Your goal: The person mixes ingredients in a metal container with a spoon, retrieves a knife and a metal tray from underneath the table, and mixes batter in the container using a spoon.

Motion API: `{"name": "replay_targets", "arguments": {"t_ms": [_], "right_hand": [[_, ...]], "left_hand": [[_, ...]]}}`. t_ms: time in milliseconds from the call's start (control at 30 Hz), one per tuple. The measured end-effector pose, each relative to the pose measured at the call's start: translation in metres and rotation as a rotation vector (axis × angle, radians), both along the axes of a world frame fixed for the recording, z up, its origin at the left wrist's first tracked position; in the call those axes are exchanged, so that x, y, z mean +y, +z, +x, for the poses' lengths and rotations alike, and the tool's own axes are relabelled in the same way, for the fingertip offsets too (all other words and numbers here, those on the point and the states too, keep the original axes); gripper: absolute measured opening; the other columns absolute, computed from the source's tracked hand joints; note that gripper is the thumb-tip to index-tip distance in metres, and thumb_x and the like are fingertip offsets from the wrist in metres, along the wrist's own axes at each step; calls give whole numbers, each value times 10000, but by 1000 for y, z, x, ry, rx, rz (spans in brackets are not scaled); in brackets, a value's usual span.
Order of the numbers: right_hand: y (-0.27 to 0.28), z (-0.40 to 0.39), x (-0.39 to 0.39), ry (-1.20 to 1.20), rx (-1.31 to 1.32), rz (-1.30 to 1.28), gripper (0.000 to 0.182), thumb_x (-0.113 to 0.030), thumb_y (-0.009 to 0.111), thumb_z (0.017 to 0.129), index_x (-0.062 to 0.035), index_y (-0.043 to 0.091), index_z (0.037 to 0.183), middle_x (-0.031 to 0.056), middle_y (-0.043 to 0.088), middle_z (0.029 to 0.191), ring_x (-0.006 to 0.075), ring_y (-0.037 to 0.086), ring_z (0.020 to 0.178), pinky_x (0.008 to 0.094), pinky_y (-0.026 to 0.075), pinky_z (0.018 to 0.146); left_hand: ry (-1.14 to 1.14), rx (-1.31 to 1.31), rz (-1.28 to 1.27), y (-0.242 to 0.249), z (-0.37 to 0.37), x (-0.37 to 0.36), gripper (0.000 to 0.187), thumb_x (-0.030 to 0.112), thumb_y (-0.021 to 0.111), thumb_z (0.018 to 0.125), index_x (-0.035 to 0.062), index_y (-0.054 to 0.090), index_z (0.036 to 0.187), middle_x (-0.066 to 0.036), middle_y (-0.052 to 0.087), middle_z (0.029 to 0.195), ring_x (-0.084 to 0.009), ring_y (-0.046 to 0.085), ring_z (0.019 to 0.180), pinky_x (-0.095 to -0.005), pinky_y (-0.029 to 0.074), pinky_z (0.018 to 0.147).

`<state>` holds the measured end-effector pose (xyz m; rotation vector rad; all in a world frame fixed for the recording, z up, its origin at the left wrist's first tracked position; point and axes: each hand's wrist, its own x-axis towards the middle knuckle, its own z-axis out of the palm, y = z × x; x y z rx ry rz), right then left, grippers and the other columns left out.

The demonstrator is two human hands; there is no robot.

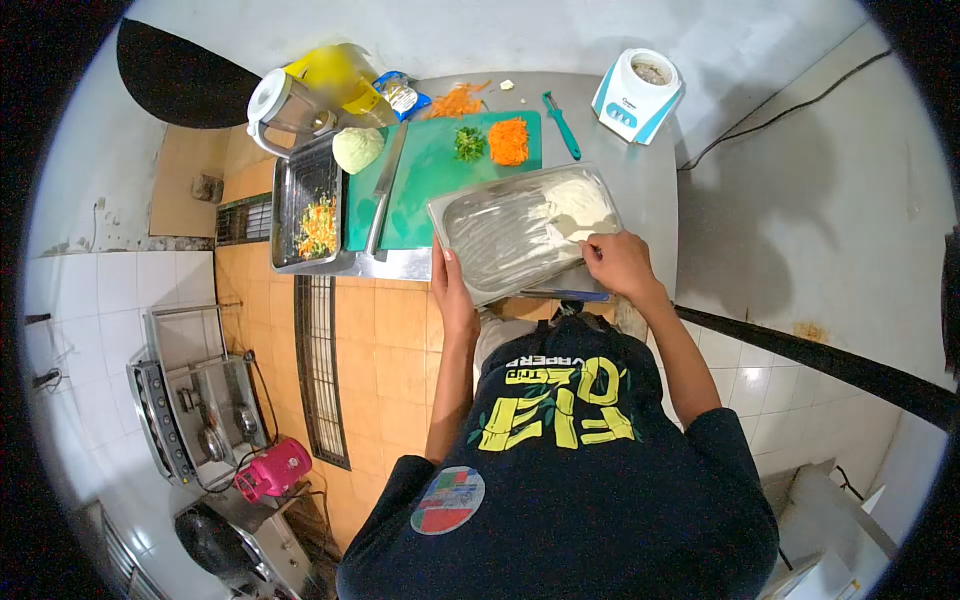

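Note:
My left hand point(452, 290) grips the near left edge of a steel tray point(480, 245), which is tilted over the counter edge. A pale batter or dough point(575, 205) sits in the tray's far right corner, with smears across its floor. My right hand point(618, 262) reaches into the tray at its right side, fingers bent against the inside near the batter; whether it holds a tool I cannot tell. Under the tray lies a green cutting board point(430, 170) with chopped greens point(469, 143), grated carrot point(508, 141) and a long knife point(384, 190).
A second steel tray point(290, 200) with mixed chopped vegetables stands at the left. Behind it are a half cabbage point(357, 149), a yellow jug point(335, 75) and a blender jar point(285, 105). A green peeler point(562, 125) and a white-blue appliance point(637, 95) lie at the right. A stove point(195, 400) stands on the floor.

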<state>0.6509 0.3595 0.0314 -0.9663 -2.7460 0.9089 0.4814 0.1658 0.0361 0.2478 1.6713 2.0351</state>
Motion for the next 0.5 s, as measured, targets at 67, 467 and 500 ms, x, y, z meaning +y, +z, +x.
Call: {"name": "replay_targets", "arguments": {"t_ms": [67, 467, 500], "right_hand": [[18, 1, -6, 40, 3, -4, 282, -365, 591, 897, -153, 756, 809, 174, 684, 708, 409, 670, 675, 526, 534, 677], [6, 27, 9, -18, -93, -22, 351, -404, 575, 904, -115, 754, 818, 184, 704, 775, 401, 686, 712, 516, 550, 715], [15, 14, -9, 6, -30, -60, 359, -406, 572, 907, -107, 753, 823, 183, 706, 778, 401, 687, 715, 516, 551, 714]], "left_hand": [[11, 41, -14, 4, 5, 4, 557, 310, 448, 1087, -10, 342, 1531, -155, 402, 1543, -230, 437, 1359, -346, 346, 1120], [50, 346, -139, -19, 7, -2, 465, 240, 456, 1078, -45, 455, 1445, -168, 467, 1469, -236, 471, 1311, -356, 363, 1094], [45, 353, -131, -14, 7, 0, 466, 242, 459, 1078, -44, 455, 1446, -167, 472, 1465, -235, 474, 1308, -355, 364, 1092]]}}
